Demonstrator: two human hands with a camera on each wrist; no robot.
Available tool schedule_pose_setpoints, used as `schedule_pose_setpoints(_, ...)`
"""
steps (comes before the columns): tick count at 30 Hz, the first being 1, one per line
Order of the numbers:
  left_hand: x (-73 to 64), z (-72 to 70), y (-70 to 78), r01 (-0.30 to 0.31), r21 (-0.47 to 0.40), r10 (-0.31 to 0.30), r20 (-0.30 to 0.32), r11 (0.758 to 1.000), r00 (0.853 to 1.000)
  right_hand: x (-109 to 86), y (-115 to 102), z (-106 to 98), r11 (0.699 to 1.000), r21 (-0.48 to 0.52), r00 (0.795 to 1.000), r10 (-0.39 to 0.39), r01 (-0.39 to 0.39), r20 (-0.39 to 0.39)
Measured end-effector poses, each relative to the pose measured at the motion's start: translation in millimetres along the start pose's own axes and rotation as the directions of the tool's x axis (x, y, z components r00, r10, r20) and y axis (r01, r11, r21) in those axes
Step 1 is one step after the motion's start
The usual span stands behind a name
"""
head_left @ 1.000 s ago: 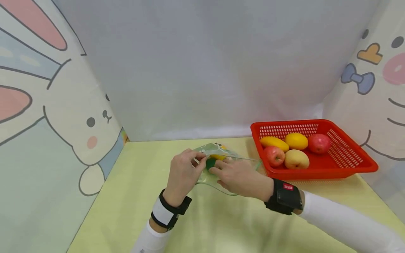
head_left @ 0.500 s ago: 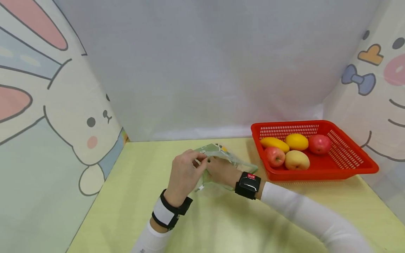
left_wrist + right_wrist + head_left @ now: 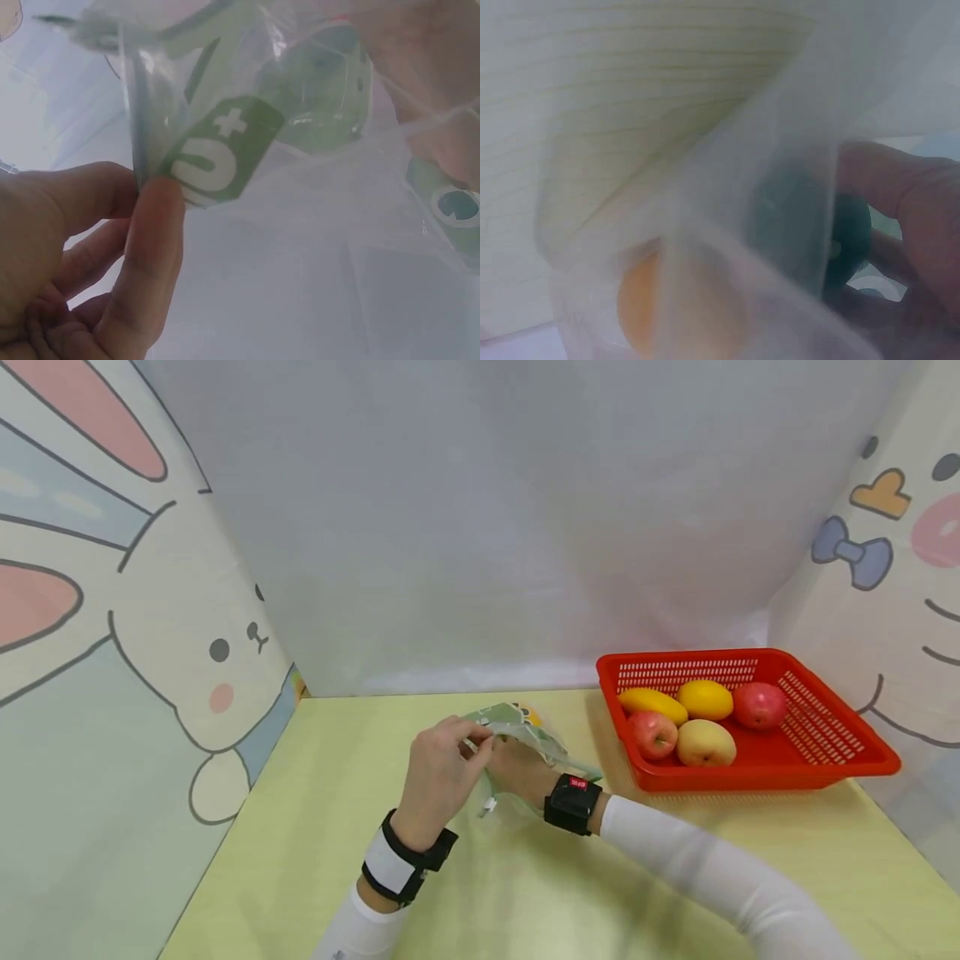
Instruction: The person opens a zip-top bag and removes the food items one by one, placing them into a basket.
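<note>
My left hand (image 3: 442, 777) pinches the rim of a clear plastic bag (image 3: 540, 742) between thumb and forefinger. Green and white print shows on the bag's corner in the left wrist view. Reaching in through the bag's mouth, my right hand (image 3: 519, 770) has its fingers partly hidden by the plastic. The right wrist view shows its thumb and fingers around a dark green, round fruit-like thing (image 3: 851, 236), whose kind I cannot tell. Beside that, an orange-yellow round thing (image 3: 639, 307) shows blurred through the film.
A red plastic basket (image 3: 817, 770) stands at the right with a mango (image 3: 652, 703), a lemon (image 3: 705, 700), a pinkish-red fruit (image 3: 759, 706), a red apple (image 3: 652, 735) and a pale yellow fruit (image 3: 706, 743). Cartoon-printed curtains flank the pale yellow table (image 3: 352, 752).
My right hand has gone from the bag's mouth into the bag with the dark green thing, its wrist moving left. The left hand has kept its pinch on the rim.
</note>
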State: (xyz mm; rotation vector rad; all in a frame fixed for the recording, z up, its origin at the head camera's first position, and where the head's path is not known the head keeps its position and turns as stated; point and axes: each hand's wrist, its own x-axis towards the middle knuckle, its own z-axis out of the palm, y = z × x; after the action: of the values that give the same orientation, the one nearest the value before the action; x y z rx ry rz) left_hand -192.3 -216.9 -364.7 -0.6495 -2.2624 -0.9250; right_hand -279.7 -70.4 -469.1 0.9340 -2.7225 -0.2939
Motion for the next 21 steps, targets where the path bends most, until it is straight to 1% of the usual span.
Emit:
schedule_pose_setpoints(1,0.1,0.0,-0.1,0.003,-0.001,-0.003,0.001,1.0,1.0,-3.2,0.1,-2.0,0.994,-0.109,0.999,-0.034,0.032,-0.013)
schedule_pose_setpoints(2,0.1,0.1,-0.4,0.004,-0.002,-0.004,0.003,1.0,1.0,-6.5,0.3,-4.6,0.967,-0.244,0.997,-0.076,0.068,-0.022)
schedule_pose_setpoints(3,0.3,-0.4,0.0,0.005,-0.004,-0.005,0.005,1.0,1.0,-10.0,0.5,-7.6,0.936,-0.342,0.994,-0.103,0.088,-0.026)
schedule_pose_setpoints(4,0.3,-0.5,-0.1,0.007,-0.007,-0.007,0.008,1.0,1.0,-13.4,1.0,-10.5,0.907,-0.41,0.991,-0.126,0.096,-0.045)
schedule_pose_setpoints(5,0.4,-0.6,-0.3,0.008,-0.01,-0.008,0.009,1.0,1.0,-16.7,1.4,-14.0,0.893,-0.439,0.99,-0.131,0.099,-0.044)
schedule_pose_setpoints(6,0.5,-1.0,-0.2,0.007,-0.01,-0.007,0.01,1.0,1.0,-19.5,1.9,-18.8,0.893,-0.44,0.991,-0.128,0.095,-0.045)
schedule_pose_setpoints(7,0.7,-1.3,-0.1,0.006,-0.009,-0.006,0.01,1.0,1.0,-22.1,2.4,-24.6,0.913,-0.399,0.993,-0.113,0.089,-0.037)
schedule_pose_setpoints(8,0.8,-2.0,0.3,0.005,-0.008,-0.005,0.01,1.0,1.0,-24.8,3.2,-31.4,0.951,-0.3,0.996,-0.085,0.074,-0.026)
schedule_pose_setpoints(9,0.8,-2.6,0.6,0.005,-0.005,-0.005,0.009,1.0,1.0,-28.0,4.2,-38.8,0.984,-0.171,0.998,-0.06,0.056,-0.018)
schedule_pose_setpoints(10,0.9,-2.9,0.6,0.004,-0.001,-0.004,0.008,1.0,1.0,-31.1,5.3,-46.6,0.999,-0.038,0.999,-0.036,0.035,-0.014)
schedule_pose_setpoints(11,1.1,-3.4,0.7,0.004,0.004,-0.004,0.009,1.0,1.0,-34.8,6.3,-55.0,0.998,0.064,1.0,-0.016,0.016,0.001)
schedule_pose_setpoints(12,1.2,-3.8,0.9,0.004,0.008,-0.004,0.01,1.0,1.0,-39.2,7.2,-63.5,0.99,0.142,1.0,-0.005,0.005,-0.002)
schedule_pose_setpoints(13,1.2,-4.0,0.6,0.005,0.012,-0.005,0.011,1.0,1.0,-44.0,8.1,-71.7,0.982,0.191,1.0,0.0,0.002,-0.01)
schedule_pose_setpoints(15,1.5,-4.7,0.9,0.008,0.02,-0.009,0.011,1.0,1.0,-54.8,9.7,-86.0,0.979,0.203,0.999,-0.008,0.019,-0.054)
schedule_pose_setpoints(18,1.7,-5.3,0.8,0.013,0.026,-0.013,0.007,1.0,1.0,-73.0,13.1,-103.5,0.984,0.172,0.992,-0.021,0.043,-0.127)
schedule_pose_setpoints(19,1.9,-5.4,0.8,0.015,0.027,-0.015,0.007,1.0,1.0,-79.0,15.1,-109.6,0.983,0.176,0.99,-0.024,0.048,-0.136)
schedule_pose_setpoints(21,1.9,-5.4,0.5,0.019,0.028,-0.019,0.008,0.999,1.0,-91.0,21.1,-121.9,0.972,0.229,0.993,-0.024,0.051,-0.12)
